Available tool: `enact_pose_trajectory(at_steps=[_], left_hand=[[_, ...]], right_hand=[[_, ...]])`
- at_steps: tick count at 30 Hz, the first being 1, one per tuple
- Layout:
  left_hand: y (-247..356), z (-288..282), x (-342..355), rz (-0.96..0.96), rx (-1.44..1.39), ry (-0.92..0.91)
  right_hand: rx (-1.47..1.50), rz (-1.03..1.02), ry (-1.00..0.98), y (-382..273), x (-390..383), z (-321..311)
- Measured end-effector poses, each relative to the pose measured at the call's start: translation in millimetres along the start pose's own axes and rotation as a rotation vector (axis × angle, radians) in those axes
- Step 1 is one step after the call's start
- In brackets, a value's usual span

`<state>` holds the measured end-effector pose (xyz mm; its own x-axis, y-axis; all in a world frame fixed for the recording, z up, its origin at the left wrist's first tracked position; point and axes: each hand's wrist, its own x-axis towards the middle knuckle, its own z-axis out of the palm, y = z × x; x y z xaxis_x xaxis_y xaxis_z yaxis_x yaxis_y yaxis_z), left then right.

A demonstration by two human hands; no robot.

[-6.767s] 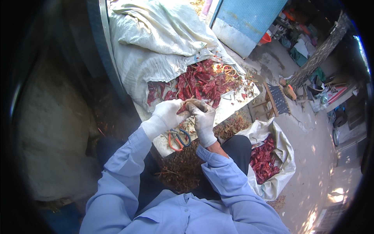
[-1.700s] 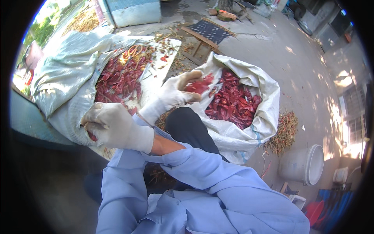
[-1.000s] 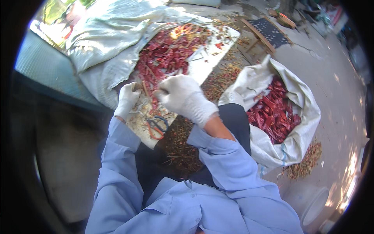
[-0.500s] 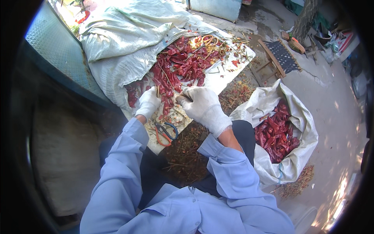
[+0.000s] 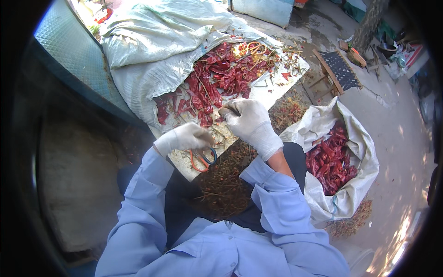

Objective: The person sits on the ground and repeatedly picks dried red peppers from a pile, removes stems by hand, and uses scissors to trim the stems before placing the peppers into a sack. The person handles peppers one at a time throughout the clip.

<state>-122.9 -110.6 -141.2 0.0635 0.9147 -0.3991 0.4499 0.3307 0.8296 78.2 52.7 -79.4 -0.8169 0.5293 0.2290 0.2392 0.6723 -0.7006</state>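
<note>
My gloved left hand (image 5: 190, 137) is above the orange and dark-blue scissors (image 5: 203, 159), fingers bent down toward their handles and blurred, so I cannot tell whether they grip. My gloved right hand (image 5: 244, 121) is closed in a pinch at the lower edge of a heap of dried red chillies (image 5: 221, 69); what it holds is unclear. The heap lies on a pale board (image 5: 272, 92) with stems and flakes, partly under a white woven sack (image 5: 138, 55). An open white sack (image 5: 357, 171) of red chillies (image 5: 330, 161) stands right of my knee.
A second pair of scissors (image 5: 256, 47) lies on the heap. A blue panel (image 5: 78, 74) borders the left side. A low webbed stool (image 5: 337, 69), a tree trunk (image 5: 369, 25) and clutter are at back right. A pale bucket (image 5: 360, 261) sits at lower right.
Since half a second ago my left hand has moved down from the chillies to over the scissors. My right hand has shifted slightly up and right in view, still closed.
</note>
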Motion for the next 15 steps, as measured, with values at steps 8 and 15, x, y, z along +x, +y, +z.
enact_pose_trajectory(at_steps=[8,15], left_hand=[[-53.8,-36.9,51.3,-0.264,0.563,0.955],[-89.3,-40.0,84.7,-0.323,0.528,0.983]], right_hand=[[-0.011,0.008,-0.01,1.6,-2.7,-1.3],[-0.02,0.023,-0.014,3.0,-3.7,-6.3]])
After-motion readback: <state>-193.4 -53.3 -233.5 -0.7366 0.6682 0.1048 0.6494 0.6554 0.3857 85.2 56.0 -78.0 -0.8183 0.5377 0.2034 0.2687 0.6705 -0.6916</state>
